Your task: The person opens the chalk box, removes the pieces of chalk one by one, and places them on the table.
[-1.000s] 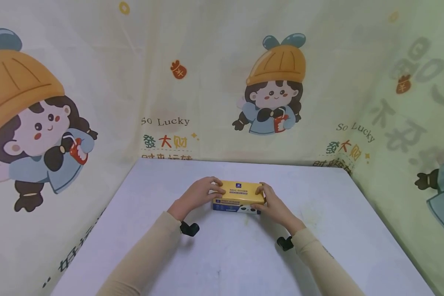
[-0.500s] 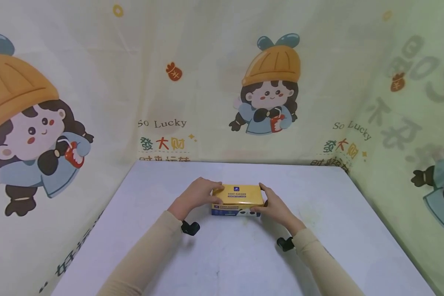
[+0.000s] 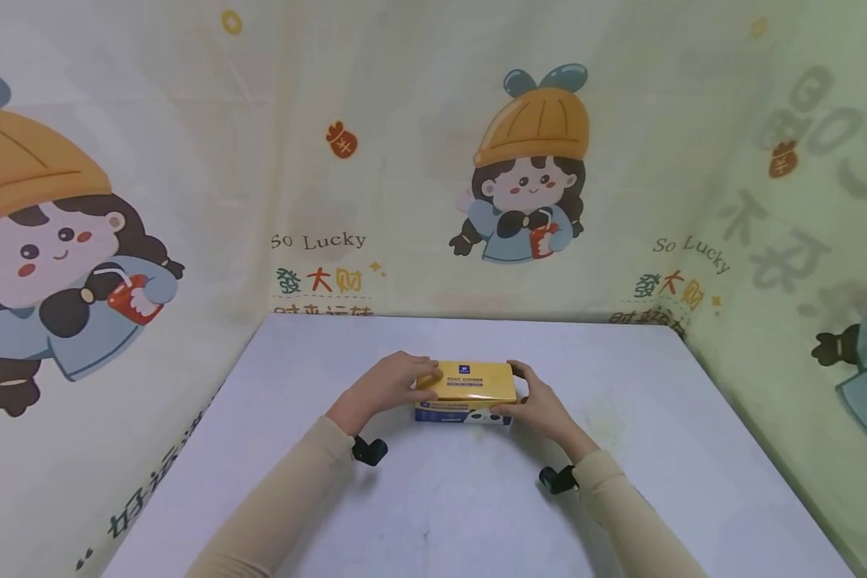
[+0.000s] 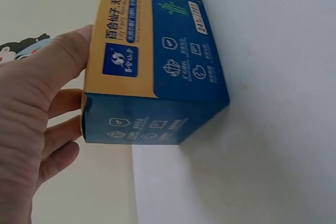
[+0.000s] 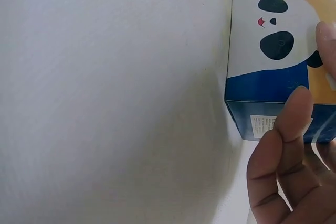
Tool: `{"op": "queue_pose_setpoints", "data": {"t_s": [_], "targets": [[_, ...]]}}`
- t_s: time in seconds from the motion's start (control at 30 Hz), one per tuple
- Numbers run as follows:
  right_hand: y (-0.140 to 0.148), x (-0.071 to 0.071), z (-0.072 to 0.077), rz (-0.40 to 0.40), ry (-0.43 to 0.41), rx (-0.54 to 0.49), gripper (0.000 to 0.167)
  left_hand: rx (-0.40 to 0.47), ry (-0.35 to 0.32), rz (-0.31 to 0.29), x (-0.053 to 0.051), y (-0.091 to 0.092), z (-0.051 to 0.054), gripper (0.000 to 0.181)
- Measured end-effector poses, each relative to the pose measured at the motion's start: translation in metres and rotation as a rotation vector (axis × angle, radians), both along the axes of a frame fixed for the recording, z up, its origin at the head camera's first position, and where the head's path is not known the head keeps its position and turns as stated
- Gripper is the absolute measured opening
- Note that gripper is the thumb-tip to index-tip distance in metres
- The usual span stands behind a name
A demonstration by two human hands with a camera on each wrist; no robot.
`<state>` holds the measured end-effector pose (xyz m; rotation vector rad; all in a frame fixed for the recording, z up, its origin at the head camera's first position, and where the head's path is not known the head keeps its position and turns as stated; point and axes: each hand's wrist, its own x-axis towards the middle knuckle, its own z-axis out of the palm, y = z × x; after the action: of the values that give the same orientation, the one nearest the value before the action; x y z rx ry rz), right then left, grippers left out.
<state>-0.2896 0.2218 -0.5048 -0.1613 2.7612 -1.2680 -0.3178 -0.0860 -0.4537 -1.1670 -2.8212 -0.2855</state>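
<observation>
A yellow and blue chalk box stands on the table, its panda face turned toward me. My left hand holds the box's left end, the thumb lying on the yellow upper front edge in the left wrist view and the other fingers partly hidden behind the carton. At the opposite end, my right hand grips the box, with the thumb on its front and the other fingers round the right end and back corner. The right wrist view shows a fingertip against the end panel, beside a white label.
The white table extends around the box on all sides. Behind it and at both sides hangs a cream cloth printed with cartoon figures. A black wrist camera sits on the left wrist and another camera on the right.
The right hand's fingers have moved off the box's top to its right end and back corner. The left hand keeps to the left end, its fingers slightly shifted. The view tilts slightly.
</observation>
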Motion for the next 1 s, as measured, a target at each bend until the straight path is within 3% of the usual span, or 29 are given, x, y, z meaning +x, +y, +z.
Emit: {"op": "queue_pose_setpoints", "data": {"t_s": [0.23, 0.4, 0.6, 1.0], "targets": [[0.0010, -0.0006, 0.0022, -0.001, 0.003, -0.016, 0.113, 0.009, -0.006, -0.025, -0.0003, -0.0003, 0.0004, 0.048], [0.0011, -0.0012, 0.0008, -0.008, -0.016, -0.026, 0.113, -0.047, -0.021, -0.030, -0.0007, 0.0016, -0.0001, 0.048], [0.0012, -0.0017, 0.0004, -0.025, -0.027, -0.009, 0.117, -0.107, 0.027, -0.072, 0.0008, 0.0031, 0.0019, 0.042], [0.0010, -0.0018, 0.0056, -0.024, -0.005, 0.072, 0.113, -0.134, 0.093, -0.102, 0.0037, 0.0042, 0.0027, 0.034]]}}
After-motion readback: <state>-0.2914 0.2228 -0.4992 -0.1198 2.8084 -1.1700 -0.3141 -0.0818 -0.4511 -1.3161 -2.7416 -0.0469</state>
